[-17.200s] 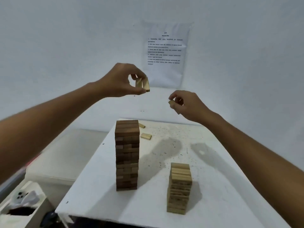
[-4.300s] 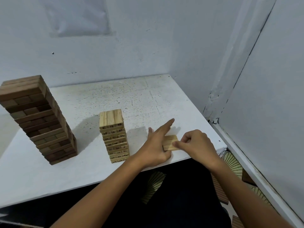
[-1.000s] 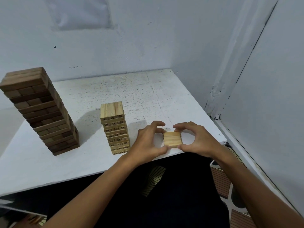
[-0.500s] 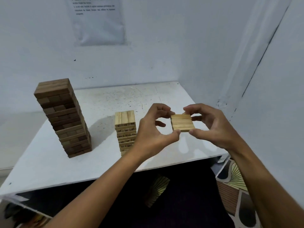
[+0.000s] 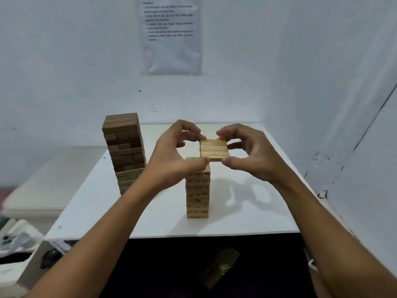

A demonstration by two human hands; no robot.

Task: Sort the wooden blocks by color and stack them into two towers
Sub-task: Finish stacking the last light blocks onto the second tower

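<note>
A flat square layer of pale wooden blocks (image 5: pixel 214 150), laid side by side, is held in the air between both hands, level, above the white table (image 5: pixel 247 211). The left hand (image 5: pixel 171 155) pinches its left edge with curled fingers and thumb; the right hand (image 5: pixel 251 153) pinches its right edge the same way. Just below and left of the grip stands the short tower of light wooden blocks (image 5: pixel 197 194), its top partly behind the left thumb. Further left of the grip rises the taller tower of dark brown wooden blocks (image 5: pixel 124 147). Behind the grip, a printed paper sheet (image 5: pixel 171 35) hangs on the white wall.
</note>
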